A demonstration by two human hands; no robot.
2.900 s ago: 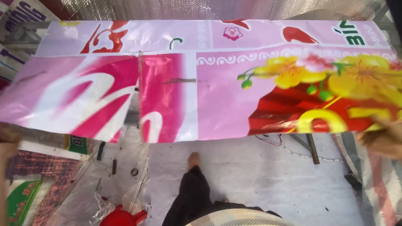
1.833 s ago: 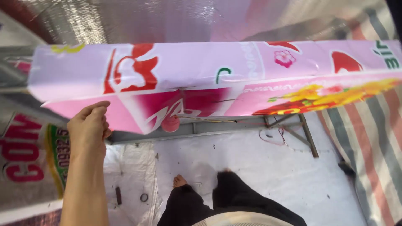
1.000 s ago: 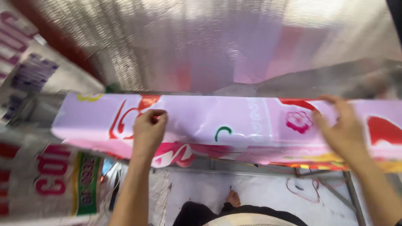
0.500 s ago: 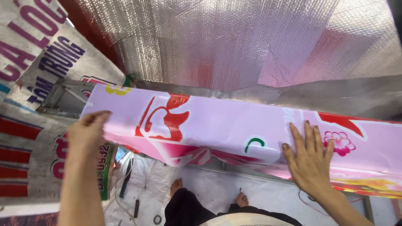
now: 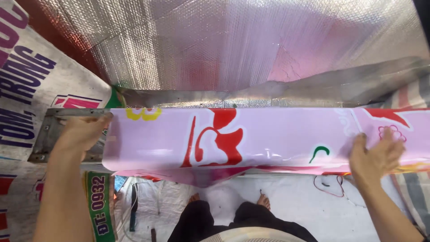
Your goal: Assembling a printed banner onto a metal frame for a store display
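Observation:
A long glossy pink banner [image 5: 268, 136] with red, yellow and green printed shapes lies folded along a metal frame bar in front of me. My left hand [image 5: 83, 132] presses on the banner's left end, where it meets a grey metal plate [image 5: 47, 134]. My right hand [image 5: 374, 154] lies flat with fingers spread on the banner's right part, beside a small flower print. The banner's lower fold hangs below the bar's front edge.
Silver bubble-foil sheeting [image 5: 233, 49] rises behind the banner. Printed woven sacks [image 5: 31, 85] hang at the left, and a striped tarp [image 5: 414, 192] lies at the right. Below are my bare feet [image 5: 264, 201], dark trousers, a white floor sheet and a red cord [image 5: 329, 186].
The spread-out banner was folded up onto the bar. Over the last second my hands slid apart along it, the left to its end and the right further right.

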